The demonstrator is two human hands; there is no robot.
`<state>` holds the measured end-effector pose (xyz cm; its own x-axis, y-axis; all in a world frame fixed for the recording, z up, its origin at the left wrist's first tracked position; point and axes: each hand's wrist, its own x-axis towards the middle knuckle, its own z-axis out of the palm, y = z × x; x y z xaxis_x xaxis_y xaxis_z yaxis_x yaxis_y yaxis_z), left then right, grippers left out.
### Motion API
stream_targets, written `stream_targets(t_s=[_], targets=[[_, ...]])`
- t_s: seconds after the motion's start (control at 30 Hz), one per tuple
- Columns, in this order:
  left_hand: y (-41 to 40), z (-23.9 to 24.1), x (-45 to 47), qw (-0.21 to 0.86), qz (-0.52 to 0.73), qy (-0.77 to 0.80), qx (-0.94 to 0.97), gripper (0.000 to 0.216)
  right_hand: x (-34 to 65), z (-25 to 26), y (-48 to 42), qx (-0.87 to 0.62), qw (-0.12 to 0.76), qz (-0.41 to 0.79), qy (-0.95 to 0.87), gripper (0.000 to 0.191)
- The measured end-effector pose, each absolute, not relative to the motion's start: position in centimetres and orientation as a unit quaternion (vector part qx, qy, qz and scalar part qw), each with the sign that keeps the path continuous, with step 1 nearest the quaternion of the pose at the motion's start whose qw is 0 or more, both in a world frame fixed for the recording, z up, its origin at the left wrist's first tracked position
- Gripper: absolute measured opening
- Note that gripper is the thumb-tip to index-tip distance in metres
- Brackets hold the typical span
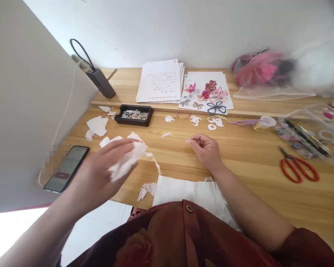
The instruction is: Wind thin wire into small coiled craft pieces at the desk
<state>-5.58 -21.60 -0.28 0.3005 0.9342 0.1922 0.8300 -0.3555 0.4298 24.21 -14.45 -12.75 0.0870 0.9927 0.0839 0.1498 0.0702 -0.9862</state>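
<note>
A crumpled piece of white tissue (129, 159) is held in my left hand (102, 167), raised over the left side of the table and slightly blurred. Other torn white tissue scraps (97, 126) lie beyond it. My right hand (206, 150) rests near the middle of the table, its fingers curled into a pinch. Whatever sits at its fingertips is too small to name. Just past that hand are small white paper rings (166, 134) and clusters of white cut-out curls (195, 120). Close to my body lies a white sheet (189, 189).
A black tray of beads (133, 115) stands behind my left hand, with a phone (66, 168) at far left. Red-handled scissors (297, 167) and a small cup (264, 123) are at right. Printed sheets (160, 81) and colourful flower pieces (206, 94) occupy the raised ledge.
</note>
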Motion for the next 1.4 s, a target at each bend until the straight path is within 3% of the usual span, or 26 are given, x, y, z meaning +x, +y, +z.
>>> stream_targets(t_s=[0.07, 0.2, 0.3, 0.57, 1.0, 1.23, 1.4], targets=[[-21.1, -2.8, -6.3, 0.135, 0.207, 0.542, 0.804, 0.051, 24.2, -12.7, -14.4, -0.538, 0.504, 0.411, -0.536, 0.022], [-20.8, -7.1, -8.2, 0.23, 0.073, 0.563, 0.79, 0.087, 24.3, -12.7, -14.3, -0.542, 0.496, 0.406, -0.544, 0.021], [-20.9, -8.1, -9.4, 0.24, 0.053, 0.564, 0.789, 0.072, 24.3, -12.7, -14.3, -0.549, 0.491, 0.401, -0.545, 0.021], [-19.0, -10.1, -11.4, 0.133, 0.113, 0.575, 0.799, 0.026, 24.2, -12.7, -14.3, -0.568, 0.483, 0.4, -0.533, 0.019], [-10.6, -10.3, -17.1, -0.127, 0.213, 0.687, 0.683, 0.025, 24.3, -12.4, -14.4, -0.578, 0.464, 0.401, -0.538, 0.021], [-6.4, -11.5, -18.7, 0.01, 0.3, 0.71, 0.636, 0.046, 24.1, -12.1, -14.3, -0.581, 0.463, 0.404, -0.534, 0.022], [-6.0, -11.9, -18.9, 0.015, 0.349, 0.724, 0.595, 0.028, 24.2, -12.4, -14.2, -0.577, 0.466, 0.406, -0.534, 0.02]])
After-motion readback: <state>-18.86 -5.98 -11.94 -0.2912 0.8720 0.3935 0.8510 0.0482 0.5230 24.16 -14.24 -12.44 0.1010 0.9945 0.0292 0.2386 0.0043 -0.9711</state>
